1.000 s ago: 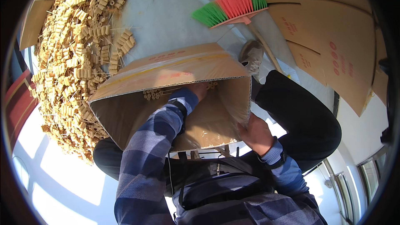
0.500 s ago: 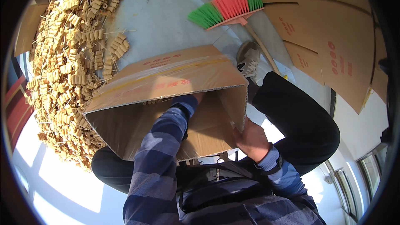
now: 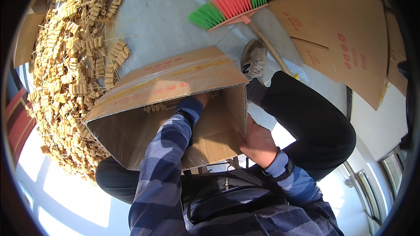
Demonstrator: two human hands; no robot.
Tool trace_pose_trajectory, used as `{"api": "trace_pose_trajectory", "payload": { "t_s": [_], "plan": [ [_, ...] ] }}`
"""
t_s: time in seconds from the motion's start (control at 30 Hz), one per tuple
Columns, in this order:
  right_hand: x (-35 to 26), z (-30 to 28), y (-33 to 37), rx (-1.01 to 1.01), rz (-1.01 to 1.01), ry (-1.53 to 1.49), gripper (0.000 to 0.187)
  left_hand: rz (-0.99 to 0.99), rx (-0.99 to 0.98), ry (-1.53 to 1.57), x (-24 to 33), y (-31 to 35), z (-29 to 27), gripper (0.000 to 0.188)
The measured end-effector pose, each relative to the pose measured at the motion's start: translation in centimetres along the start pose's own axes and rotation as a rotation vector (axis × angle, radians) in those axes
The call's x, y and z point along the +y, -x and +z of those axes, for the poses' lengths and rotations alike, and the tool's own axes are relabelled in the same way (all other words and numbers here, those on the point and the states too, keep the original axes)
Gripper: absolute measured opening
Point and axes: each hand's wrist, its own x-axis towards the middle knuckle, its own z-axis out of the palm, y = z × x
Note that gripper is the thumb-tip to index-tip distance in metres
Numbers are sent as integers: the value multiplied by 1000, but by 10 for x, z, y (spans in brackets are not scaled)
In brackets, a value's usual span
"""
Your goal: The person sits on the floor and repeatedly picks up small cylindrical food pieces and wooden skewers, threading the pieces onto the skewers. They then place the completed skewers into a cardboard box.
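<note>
Here, the right hand [image 3: 259,143] holds the cardboard box [image 3: 175,75] by its right edge, before the lap; the left hand [image 3: 202,98] is inside, near tan tubes [image 3: 155,107]. Its grip is too hidden to tell.

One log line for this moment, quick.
left hand: inside box, grip hidden | right hand: holding box's right edge | box: open, tan rolls inside | around: heap at left, broom, cardboard sheets
</note>
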Motion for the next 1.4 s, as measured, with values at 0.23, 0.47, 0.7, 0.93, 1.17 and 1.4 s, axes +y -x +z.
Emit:
{"api": "trace_pose_trajectory", "payload": {
  "t_s": [0.23,0.47,0.7,0.93,1.17,1.4],
  "plan": [
    [-1,3,-1,26,33,44,44,84,109,-351,37,30,-51,46],
    [3,-1,1,99,43,-68,61,92,99,107,106,156,-164,48],
    [2,-15,68,499,-206,151,81,128,44,300,158,360,-229,41],
    [29,-37,185,25,-467,-637,51,-382,-883,253,134,561,-107,64],
    [91,-26,245,-299,-386,-671,45,-461,-1031,468,71,696,74,62],
    [113,-24,242,-335,-397,-790,46,-605,-805,573,72,717,95,67]
  ]
}}
